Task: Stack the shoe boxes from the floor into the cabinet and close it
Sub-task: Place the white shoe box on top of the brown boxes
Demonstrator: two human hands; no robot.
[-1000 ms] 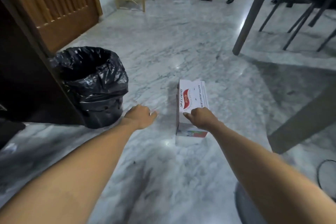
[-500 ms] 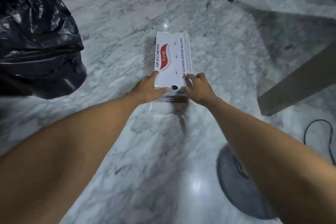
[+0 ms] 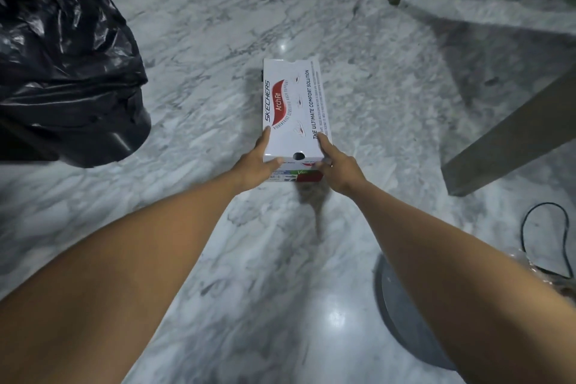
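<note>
- The scene was dim and cool-toned, with even indoor light and no strong colour.
- Two small glare spots lay on the polished marble floor (image 3: 193, 50): one beyond the shoe box (image 3: 293, 109), a wider soft one near the bottom centre.
- A narrow dark shadow ran from the near end of the box toward the camera.
- A broad soft shadow spread on the floor beside the table leg (image 3: 511, 131) at the right.
- The black bin bag (image 3: 62, 65) showed faint sheen on its creases.
- The box print was sharp; the forearms and floor near the bottom edge were smeared and soft.
- Wide-angle distortion stretched the arms and bent the edges.
</note>
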